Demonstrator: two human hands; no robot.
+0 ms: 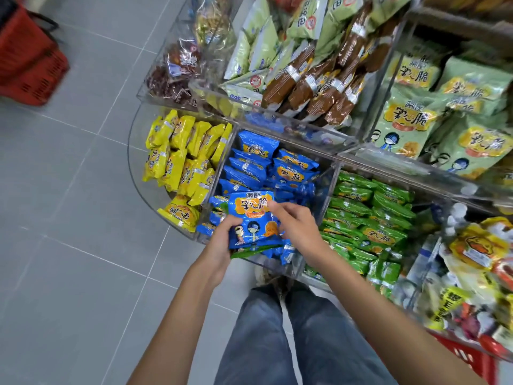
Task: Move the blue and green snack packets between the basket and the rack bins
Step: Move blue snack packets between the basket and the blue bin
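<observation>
Your left hand (222,243) grips a small stack from its left side: a blue snack packet (251,218) on top, the edge of a green packet (249,252) showing beneath. Your right hand (295,225) curls its fingers onto the blue snack packet's right edge, index laid across the top. The stack is held over the near end of the clear bin (330,190) of blue packets. Green packets pile (369,215) fills the bin just right; yellow packets (177,157) lie to the left. Red basket (27,59) sits on the floor, well apart, far left.
</observation>
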